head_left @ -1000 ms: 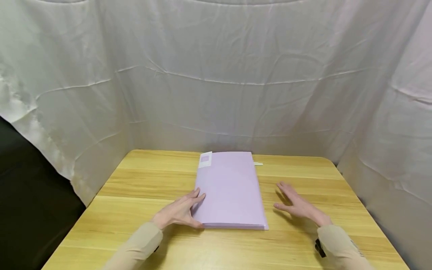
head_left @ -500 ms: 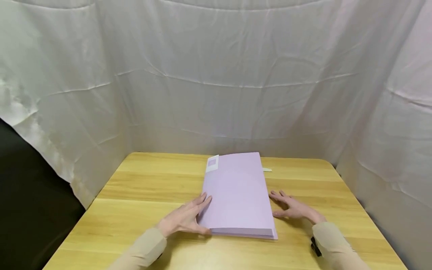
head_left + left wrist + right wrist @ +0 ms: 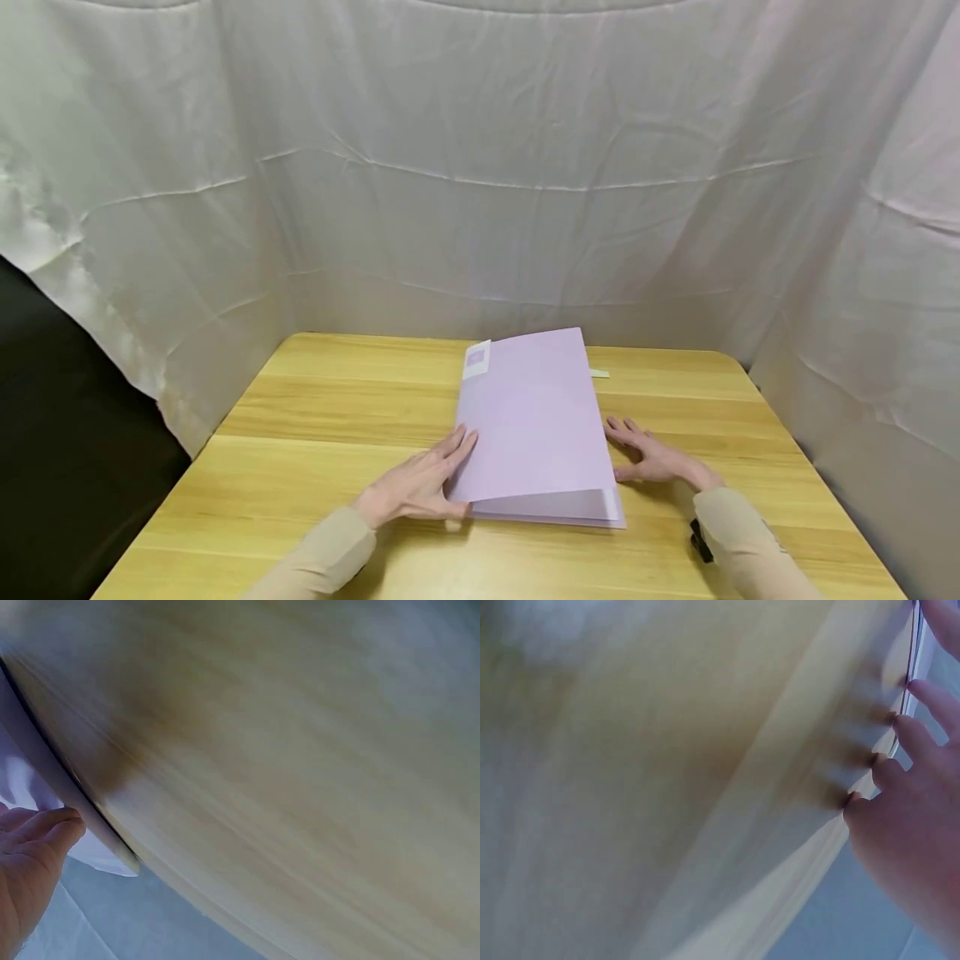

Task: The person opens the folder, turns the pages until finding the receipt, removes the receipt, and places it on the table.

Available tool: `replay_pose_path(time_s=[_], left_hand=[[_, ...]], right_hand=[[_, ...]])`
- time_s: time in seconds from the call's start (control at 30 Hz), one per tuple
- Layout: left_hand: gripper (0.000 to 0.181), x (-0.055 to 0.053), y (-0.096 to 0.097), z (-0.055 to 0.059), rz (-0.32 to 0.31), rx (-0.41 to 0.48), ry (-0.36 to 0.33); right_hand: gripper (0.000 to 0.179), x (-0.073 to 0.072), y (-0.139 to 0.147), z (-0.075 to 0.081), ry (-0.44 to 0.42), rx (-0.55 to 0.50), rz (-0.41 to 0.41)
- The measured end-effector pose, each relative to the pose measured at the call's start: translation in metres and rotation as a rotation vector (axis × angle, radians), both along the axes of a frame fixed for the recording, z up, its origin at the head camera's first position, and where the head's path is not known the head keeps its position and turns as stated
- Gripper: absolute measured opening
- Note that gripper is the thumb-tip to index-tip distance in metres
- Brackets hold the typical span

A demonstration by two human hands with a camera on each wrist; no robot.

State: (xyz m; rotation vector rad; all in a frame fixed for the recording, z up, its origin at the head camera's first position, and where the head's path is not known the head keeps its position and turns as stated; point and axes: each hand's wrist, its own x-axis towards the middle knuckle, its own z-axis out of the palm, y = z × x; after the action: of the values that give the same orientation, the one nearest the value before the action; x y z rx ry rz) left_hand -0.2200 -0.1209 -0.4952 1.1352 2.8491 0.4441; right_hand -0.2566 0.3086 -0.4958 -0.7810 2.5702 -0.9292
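A lilac folder (image 3: pixel 532 417) lies on the wooden table, a white label (image 3: pixel 476 359) at its upper left. Its front cover stands slightly raised on the right, and a gap shows along the near edge. My left hand (image 3: pixel 420 487) rests along the spine, fingers extended on the cover and thumb by the near left corner. In the left wrist view its fingertips (image 3: pixel 69 819) meet the spine. Beside the folder's right edge is my right hand (image 3: pixel 660 462), fingers spread and fingertips down at the tabletop. Its thumb tip is right at the raised cover's edge.
A small pale strip (image 3: pixel 600 374) juts out past the folder's far right side. Grey-white curtains (image 3: pixel 525 208) hang behind and beside the wooden table (image 3: pixel 322 417). Dark fabric (image 3: pixel 67 433) shows at the far left.
The right hand has moved left to the folder's right edge. The folder has shifted slightly right, the left hand along with it. The front cover has lifted, opening a gap at the near edge.
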Motion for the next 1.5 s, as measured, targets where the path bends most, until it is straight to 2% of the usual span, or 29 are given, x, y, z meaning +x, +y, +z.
replay_pose_path(time_s=[0.33,0.5,0.6,0.67,0.87,0.93,1.03,1.2,1.3,1.5], left_hand=[[0.108,0.007,0.007,0.002,0.037,0.058,-0.105],[0.104,0.011,0.012,0.002,0.072,0.054,-0.088],[0.102,0.014,0.016,0.000,0.105,0.060,-0.055],[0.101,0.016,0.019,0.000,0.126,0.074,0.007],[0.096,0.016,0.026,0.000,0.160,0.136,0.372],[0.097,0.016,0.028,0.002,0.173,0.156,0.442],[0.101,0.017,0.031,0.005,0.202,0.182,0.480],[0.103,0.019,0.035,0.013,0.230,0.215,0.484],[0.101,0.020,0.036,0.020,0.217,0.233,0.511],[0.088,0.023,0.037,0.041,0.150,0.367,0.578]], right_hand=[[0.083,0.000,0.003,-0.002,-0.003,0.026,-0.019],[0.083,0.000,0.000,0.001,-0.043,0.037,-0.049],[0.083,0.000,-0.002,0.001,-0.030,0.068,-0.070],[0.083,0.000,-0.002,0.000,-0.015,0.096,-0.091],[0.080,0.004,-0.002,0.002,-0.028,0.125,-0.134],[0.078,0.004,-0.001,0.003,-0.023,0.125,-0.120],[0.080,0.004,-0.001,0.004,-0.037,0.107,-0.102],[0.082,0.003,-0.001,0.005,-0.026,0.102,-0.077],[0.081,0.004,-0.002,0.005,-0.026,0.101,-0.081],[0.082,0.003,-0.004,0.003,-0.023,0.093,-0.073]])
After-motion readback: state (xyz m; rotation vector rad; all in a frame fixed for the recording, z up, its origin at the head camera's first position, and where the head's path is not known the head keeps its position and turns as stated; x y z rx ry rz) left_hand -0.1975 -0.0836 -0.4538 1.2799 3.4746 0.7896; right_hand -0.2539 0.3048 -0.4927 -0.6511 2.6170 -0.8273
